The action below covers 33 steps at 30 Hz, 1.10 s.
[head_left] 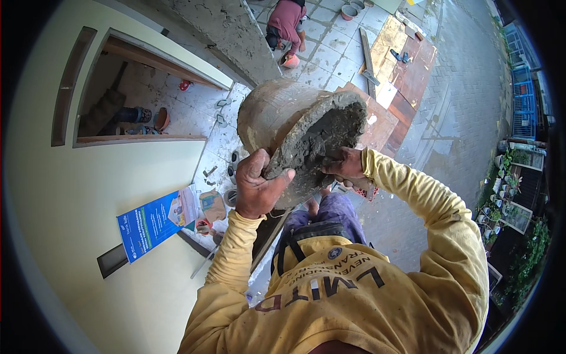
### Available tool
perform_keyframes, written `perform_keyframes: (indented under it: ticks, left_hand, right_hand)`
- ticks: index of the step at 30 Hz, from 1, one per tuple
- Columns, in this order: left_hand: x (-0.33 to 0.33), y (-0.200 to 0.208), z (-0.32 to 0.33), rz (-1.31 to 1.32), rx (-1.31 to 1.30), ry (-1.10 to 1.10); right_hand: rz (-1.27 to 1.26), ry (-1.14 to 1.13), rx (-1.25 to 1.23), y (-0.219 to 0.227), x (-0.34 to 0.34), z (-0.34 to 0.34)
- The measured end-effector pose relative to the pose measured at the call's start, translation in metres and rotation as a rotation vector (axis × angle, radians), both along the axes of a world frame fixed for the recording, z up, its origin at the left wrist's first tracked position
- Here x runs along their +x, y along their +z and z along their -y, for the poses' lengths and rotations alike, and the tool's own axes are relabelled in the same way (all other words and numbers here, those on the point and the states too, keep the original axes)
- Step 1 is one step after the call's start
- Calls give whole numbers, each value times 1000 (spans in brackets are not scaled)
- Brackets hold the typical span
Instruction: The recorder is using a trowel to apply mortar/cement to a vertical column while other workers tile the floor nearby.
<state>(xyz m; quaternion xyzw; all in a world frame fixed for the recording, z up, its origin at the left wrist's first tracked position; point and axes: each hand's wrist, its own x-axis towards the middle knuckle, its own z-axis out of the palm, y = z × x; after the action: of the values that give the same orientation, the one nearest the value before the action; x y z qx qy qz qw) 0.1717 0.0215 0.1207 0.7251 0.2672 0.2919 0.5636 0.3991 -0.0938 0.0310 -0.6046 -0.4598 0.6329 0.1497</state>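
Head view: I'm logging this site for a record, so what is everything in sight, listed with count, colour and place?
Bucket: one, grey and mortar-caked, tilted, held up at centre.
Wet mortar: one mass, dark grey, in the bucket's mouth.
Wall: one, cream, left.
Poster: one, blue, on the wall, lower left.
Tiled floor: pale grey, far below, top centre.
Other worker: one, maroon shirt, crouched at top.
Boards: several, brown, upper right.
Potted plants: several, green, right edge.
Left hand: one, bare grip on the bucket's rim.
Right hand: one, grips the rim's other side.
Yellow sleeves: two, below.
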Motion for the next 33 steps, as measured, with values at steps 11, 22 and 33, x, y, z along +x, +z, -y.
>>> perform_keyframes:
  ticks: [11,22,33]
  left_hand:
    - [-12,13,-19,194,-208,227]
    - [-15,-16,-25,95,-79,204]
    - [-15,-21,-9,13,-35,75]
  right_hand:
    - [358,105,503,47,-12,-1]
    - [-251,-156,-384,60,-21,-26]
    - [471,882,421,-23,-8,1]
